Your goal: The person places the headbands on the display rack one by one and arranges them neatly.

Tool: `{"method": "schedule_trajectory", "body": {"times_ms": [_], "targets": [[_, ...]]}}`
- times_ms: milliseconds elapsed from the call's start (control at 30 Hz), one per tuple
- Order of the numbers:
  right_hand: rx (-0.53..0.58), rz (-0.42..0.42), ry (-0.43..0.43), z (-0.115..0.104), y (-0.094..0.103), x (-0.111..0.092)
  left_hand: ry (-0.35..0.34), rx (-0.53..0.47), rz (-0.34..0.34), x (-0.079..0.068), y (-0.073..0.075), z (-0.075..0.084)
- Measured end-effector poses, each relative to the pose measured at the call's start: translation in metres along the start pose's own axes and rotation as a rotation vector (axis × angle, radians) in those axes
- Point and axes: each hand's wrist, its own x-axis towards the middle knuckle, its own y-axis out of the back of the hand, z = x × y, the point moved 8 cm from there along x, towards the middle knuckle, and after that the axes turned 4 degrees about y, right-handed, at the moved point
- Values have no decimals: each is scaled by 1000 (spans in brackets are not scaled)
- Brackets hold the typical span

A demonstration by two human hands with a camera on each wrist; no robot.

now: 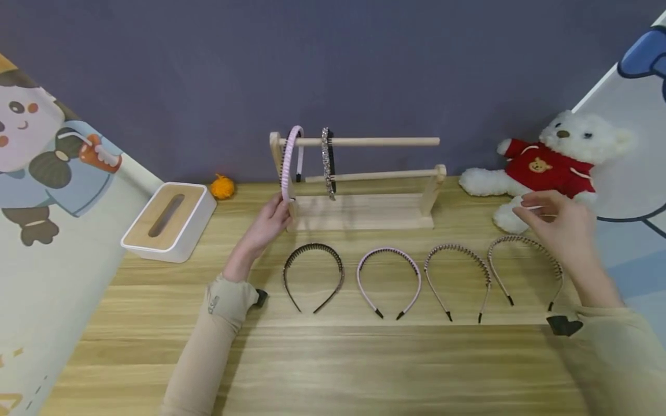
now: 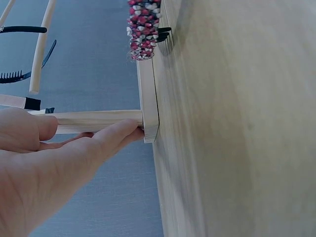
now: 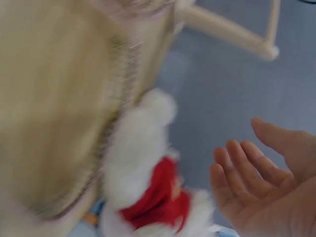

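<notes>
My left hand (image 1: 267, 216) is at the left end of a wooden headband stand (image 1: 364, 209). In the left wrist view its thumb and fingers (image 2: 111, 136) grip the stand's side post (image 2: 98, 118) close to the base. Just above this hand, a pink headband (image 1: 291, 162) hangs over the stand's upper bar, with a glittery headband (image 1: 326, 162) to its right. My right hand (image 1: 564, 222) is raised over the rightmost headband (image 1: 525, 241), in front of the teddy bear (image 1: 551, 164). Its fingers (image 3: 237, 173) are loosely bent and hold nothing.
On the table (image 1: 364, 370), in a row before the stand, lie a dark headband (image 1: 313, 247), a lilac headband (image 1: 388, 251) and a brownish beaded headband (image 1: 458, 248). A tissue box (image 1: 195, 231) and an orange yarn ball (image 1: 222, 187) stand at the left. A dark wall (image 1: 364, 69) rises behind.
</notes>
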Motion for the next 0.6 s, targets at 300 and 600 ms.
{"method": "schedule_trajectory", "body": {"times_ms": [300, 600], "targets": [[-157, -288, -103, 73, -5, -26, -5, -2, 8, 0, 1, 1], [-257, -384, -201, 109, -6, -44, -1, 14, -6, 4, -2, -1]]}}
